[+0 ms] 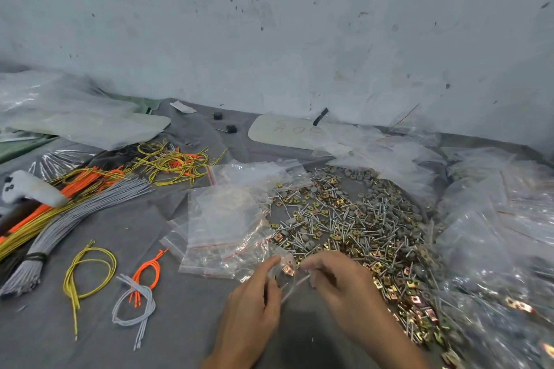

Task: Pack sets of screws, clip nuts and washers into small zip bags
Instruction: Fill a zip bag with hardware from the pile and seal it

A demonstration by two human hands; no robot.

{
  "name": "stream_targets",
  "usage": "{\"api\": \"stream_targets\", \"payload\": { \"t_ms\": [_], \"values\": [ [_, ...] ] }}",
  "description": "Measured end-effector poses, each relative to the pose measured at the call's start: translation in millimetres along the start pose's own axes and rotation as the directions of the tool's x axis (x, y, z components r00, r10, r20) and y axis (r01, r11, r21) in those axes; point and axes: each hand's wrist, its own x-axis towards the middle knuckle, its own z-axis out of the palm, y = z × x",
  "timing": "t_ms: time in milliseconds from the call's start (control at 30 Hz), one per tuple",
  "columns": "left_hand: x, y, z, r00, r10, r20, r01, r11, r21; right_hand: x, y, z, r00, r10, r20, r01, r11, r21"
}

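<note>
My left hand (253, 305) and my right hand (341, 281) both pinch one small clear zip bag (286, 274) low in the middle of the view. A copper-coloured clip nut shows inside the bag, between my fingertips. Just beyond my hands lies a wide loose pile of screws, clip nuts and grey washers (344, 219) on the grey cloth. A stack of empty zip bags with red seal lines (221, 225) lies left of the pile, touching my left fingertips' side.
Filled clear bags (494, 249) heap up along the right. Bundles of orange, yellow and grey cords (60, 207) lie to the left, with loose cord loops (90, 272) nearer me. A wall (269, 24) stands close behind the grey cloth (150, 323).
</note>
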Motion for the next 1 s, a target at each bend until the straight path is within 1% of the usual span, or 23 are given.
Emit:
{"api": "stream_targets", "payload": {
  "t_ms": [100,200,300,400,433,467,533,600,667,733,767,800,833,867,900,933,967,1000],
  "values": [
    [-1.1,0.0,-0.8,1.000,0.001,0.009,0.000,1.000,-0.004,-6.4,-9.1,11.8,0.997,-0.064,0.050,0.069,0.992,-0.109],
    [-1.2,-0.7,-1.7,1.000,0.001,0.026,-0.001,1.000,-0.016,-6.6,-11.9,24.4,0.991,-0.128,0.041,0.133,0.972,-0.195],
    [-1.4,-2.5,-2.2,0.999,0.001,0.033,-0.001,1.000,-0.010,-6.8,-13.3,34.9,0.990,-0.139,0.038,0.144,0.951,-0.275],
    [-1.8,-2.7,-1.1,0.999,0.016,0.037,-0.016,1.000,0.004,-5.1,-11.1,36.5,0.991,-0.101,-0.083,0.084,0.978,-0.189],
    [-1.7,-3.1,-0.4,0.999,0.023,0.026,-0.023,1.000,0.011,-3.9,-9.7,36.5,0.990,-0.095,-0.108,0.074,0.980,-0.186],
    [-1.4,-3.3,0.2,1.000,0.025,0.014,-0.025,1.000,0.019,-2.4,-8.1,36.7,0.988,-0.105,-0.110,0.081,0.974,-0.211],
    [-0.4,-3.7,1.0,1.000,0.014,0.001,-0.014,1.000,0.027,-0.2,-5.0,38.5,0.990,-0.132,-0.060,0.113,0.961,-0.252],
    [-0.4,-4.7,1.0,1.000,0.010,0.001,-0.010,1.000,0.017,1.6,-1.9,41.7,0.991,-0.136,0.004,0.132,0.956,-0.263],
    [-0.8,-5.3,0.9,1.000,0.008,-0.001,-0.008,1.000,0.010,3.0,1.3,43.5,0.987,-0.158,0.016,0.156,0.951,-0.265],
    [-0.2,-6.1,1.9,1.000,0.015,-0.013,-0.014,1.000,0.009,7.1,3.8,37.8,0.983,-0.175,-0.048,0.160,0.963,-0.219],
    [0.1,-6.3,2.5,1.000,0.019,-0.016,-0.019,1.000,0.007,11.5,7.7,32.2,0.974,-0.192,-0.124,0.165,0.965,-0.205],
    [0.4,-6.3,3.1,1.000,0.023,-0.015,-0.023,1.000,0.004,18.0,14.1,25.4,0.957,-0.201,-0.211,0.154,0.963,-0.221],
    [0.8,-6.5,3.7,1.000,0.028,-0.012,-0.028,1.000,0.004,25.9,23.0,17.4,0.945,-0.179,-0.275,0.108,0.961,-0.254],
    [0.6,-6.9,4.3,0.999,0.031,-0.009,-0.031,1.000,0.004,34.7,32.8,8.2,0.947,-0.116,-0.299,0.025,0.956,-0.291],
    [0.6,-7.6,4.7,0.999,0.033,-0.009,-0.033,0.999,0.004,43.1,42.6,-0.4,0.956,-0.026,-0.294,-0.079,0.937,-0.340],
    [0.6,-8.3,4.8,0.999,0.034,-0.011,-0.034,0.999,0.004,50.6,51.9,-7.3,0.956,0.066,-0.286,-0.185,0.893,-0.410],
    [0.6,-9.0,5.1,0.999,0.035,-0.014,-0.035,0.999,0.006,57.1,60.0,-12.0,0.949,0.133,-0.285,-0.265,0.827,-0.496],
    [0.9,-9.5,5.3,0.999,0.035,-0.016,-0.035,0.999,0.007,62.2,66.2,-14.8,0.944,0.185,-0.273,-0.315,0.750,-0.582]
  ]
}}
